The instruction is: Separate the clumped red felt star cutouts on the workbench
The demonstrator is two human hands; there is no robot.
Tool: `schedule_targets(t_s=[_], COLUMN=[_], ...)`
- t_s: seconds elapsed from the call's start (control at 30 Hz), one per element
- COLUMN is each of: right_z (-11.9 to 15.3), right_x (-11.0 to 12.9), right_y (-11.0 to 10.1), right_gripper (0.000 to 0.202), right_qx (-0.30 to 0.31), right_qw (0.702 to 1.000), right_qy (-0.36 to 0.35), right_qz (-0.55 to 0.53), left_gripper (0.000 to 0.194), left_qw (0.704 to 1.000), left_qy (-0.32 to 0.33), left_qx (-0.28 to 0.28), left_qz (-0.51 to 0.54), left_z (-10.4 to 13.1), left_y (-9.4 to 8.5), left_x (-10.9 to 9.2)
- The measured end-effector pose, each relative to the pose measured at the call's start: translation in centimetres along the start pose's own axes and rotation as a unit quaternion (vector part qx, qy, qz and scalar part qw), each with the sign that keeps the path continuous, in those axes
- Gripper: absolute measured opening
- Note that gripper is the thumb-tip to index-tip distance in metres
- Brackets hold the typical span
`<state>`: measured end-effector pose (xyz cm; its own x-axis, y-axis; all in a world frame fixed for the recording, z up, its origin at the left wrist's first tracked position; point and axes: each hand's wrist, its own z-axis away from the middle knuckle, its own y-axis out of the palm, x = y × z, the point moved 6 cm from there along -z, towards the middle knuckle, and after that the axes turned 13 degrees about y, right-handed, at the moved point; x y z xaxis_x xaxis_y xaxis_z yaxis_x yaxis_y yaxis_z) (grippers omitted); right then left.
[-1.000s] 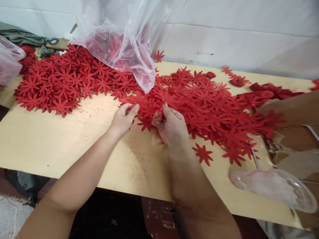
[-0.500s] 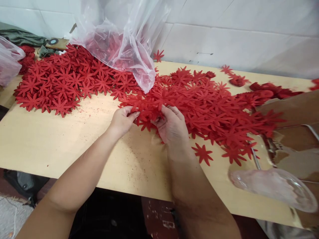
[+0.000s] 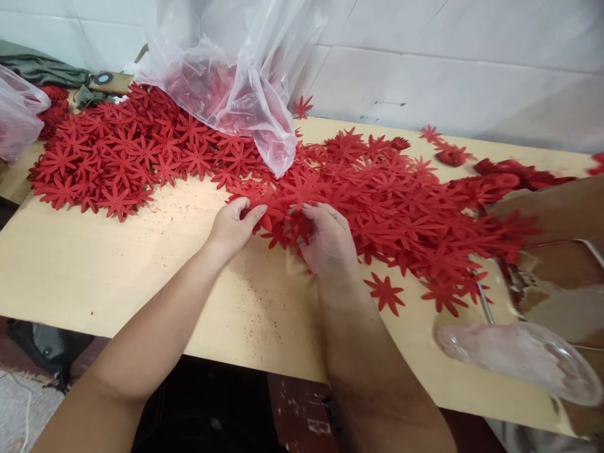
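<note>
My left hand (image 3: 237,225) pinches a red flower-shaped cutout (image 3: 265,214) between thumb and fingers at the near edge of a large heap. Close by on the right, my right hand (image 3: 328,238) has its fingers closed on red cutouts (image 3: 302,190) too; how many pieces it holds is hidden by the hand. Narrow pointed petals spread from the centre of each piece. The heap of red cutouts (image 3: 391,201) stretches away to the right of my hands, and another pile (image 3: 113,151) lies to the left.
A clear plastic bag (image 3: 245,88) with red pieces in it rests on the heap against the tiled wall. A single cutout (image 3: 384,294) lies apart on the tabletop (image 3: 160,270). At the right are a cardboard box (image 3: 557,207) and a clear plastic piece (image 3: 519,358).
My right fingers have shifted slightly on the cutouts, and a flower shape stands out more above them. My left hand stays almost in place, its thumb a little higher.
</note>
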<state>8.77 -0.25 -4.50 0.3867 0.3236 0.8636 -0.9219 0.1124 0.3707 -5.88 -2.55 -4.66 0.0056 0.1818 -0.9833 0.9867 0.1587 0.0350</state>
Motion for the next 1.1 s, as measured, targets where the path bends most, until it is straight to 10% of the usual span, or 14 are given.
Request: schedule_targets(t_s=[0.77,1.1], right_z=[0.8,0.4], right_x=[-0.7,2.0], right_y=[1.5,-0.9], right_gripper=[0.003,0.014], right_qx=[0.104,-0.024], right_qw=[0.992,0.996], right_qy=[-0.010,-0.060], right_qz=[0.069,-0.059], left_gripper=[0.020,0.009], left_qw=[0.998,0.999], left_qy=[0.013,0.017], left_qx=[0.029,0.040], left_qz=[-0.061,-0.009], left_z=[0.5,-0.1], left_y=[0.4,0.2], left_x=[0.2,-0.6])
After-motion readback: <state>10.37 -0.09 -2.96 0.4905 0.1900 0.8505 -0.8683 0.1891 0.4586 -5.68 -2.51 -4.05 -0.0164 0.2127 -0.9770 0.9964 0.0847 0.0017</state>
